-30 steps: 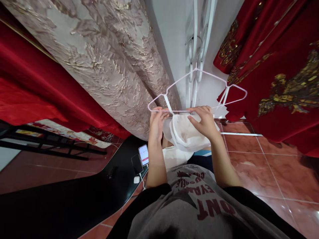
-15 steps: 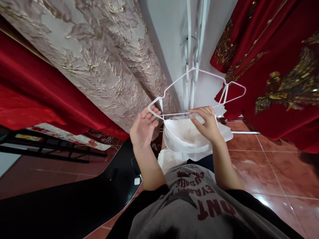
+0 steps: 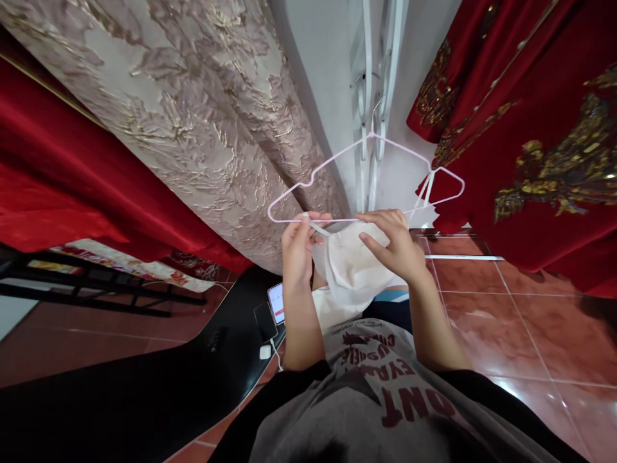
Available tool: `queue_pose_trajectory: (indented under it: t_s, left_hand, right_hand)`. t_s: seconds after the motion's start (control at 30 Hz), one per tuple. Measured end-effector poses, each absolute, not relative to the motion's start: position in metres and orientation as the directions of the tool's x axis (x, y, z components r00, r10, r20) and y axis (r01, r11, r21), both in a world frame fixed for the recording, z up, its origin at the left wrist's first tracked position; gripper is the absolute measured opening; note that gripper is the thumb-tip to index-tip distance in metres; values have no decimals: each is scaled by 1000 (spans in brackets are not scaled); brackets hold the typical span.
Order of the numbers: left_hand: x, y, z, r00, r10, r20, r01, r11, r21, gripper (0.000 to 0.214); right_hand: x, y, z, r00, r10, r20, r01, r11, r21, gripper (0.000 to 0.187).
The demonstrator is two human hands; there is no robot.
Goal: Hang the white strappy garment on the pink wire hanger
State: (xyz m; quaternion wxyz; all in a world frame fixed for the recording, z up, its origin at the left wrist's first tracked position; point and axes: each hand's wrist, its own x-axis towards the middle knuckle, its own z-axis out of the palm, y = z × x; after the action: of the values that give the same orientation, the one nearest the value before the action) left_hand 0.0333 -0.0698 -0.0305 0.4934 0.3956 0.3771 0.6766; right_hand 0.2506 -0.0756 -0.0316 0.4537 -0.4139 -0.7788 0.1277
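A pale pink hanger is held in front of me with its hook pointing away. My right hand grips its lower bar, index finger along the bar and thumb lower down. My left hand pinches a white strap beside the left part of that bar. The strap belongs to a thin white garment that droops below the bar over my lap. Its other strap loops over the hanger's right shoulder notch. Part of the bar is hidden behind my right fingers.
Pinkish embossed fabric hangs at left, beside red cloth. A red garment with gold embroidery hangs at right. White metal rails stand ahead. Two phones, one dark and one lit, lie on a black surface.
The left strap has come off the hanger's left end, and my left hand has moved right and closed on it. The hanger has shifted slightly left. The phones have come into sight.
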Motion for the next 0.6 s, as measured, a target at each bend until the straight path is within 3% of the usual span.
queue_pose_trajectory:
  t_s: [0.1, 0.2, 0.3, 0.4, 0.5, 0.6]
  left_hand:
    - [42, -66, -31, -216, 958, 190, -400, -264, 878, 27]
    - [41, -62, -32, -243, 949, 200, -388, -284, 877, 28]
    - [39, -59, -33, -277, 940, 198, -378, -296, 877, 32]
    - [38, -58, -32, -285, 936, 205, -359, -302, 883, 34]
    - [36, -59, -30, -291, 934, 206, -331, -301, 894, 34]
    - [33, -60, -30, -251, 946, 205, -348, -286, 893, 34]
  right_hand:
    - [270, -69, -36, 61, 704, 707, 531, 577, -621, 30]
    - [303, -59, -39, 398, 667, 630, 503, 416, -758, 31]
    - [323, -54, -34, 354, 830, 432, 439, 260, -860, 24]
    - [318, -54, -22, 257, 896, 363, 368, 257, -894, 21]
    - [306, -48, -12, 280, 870, 406, 235, 348, -908, 27]
    - [305, -32, -11, 454, 755, 474, 148, 460, -875, 32]
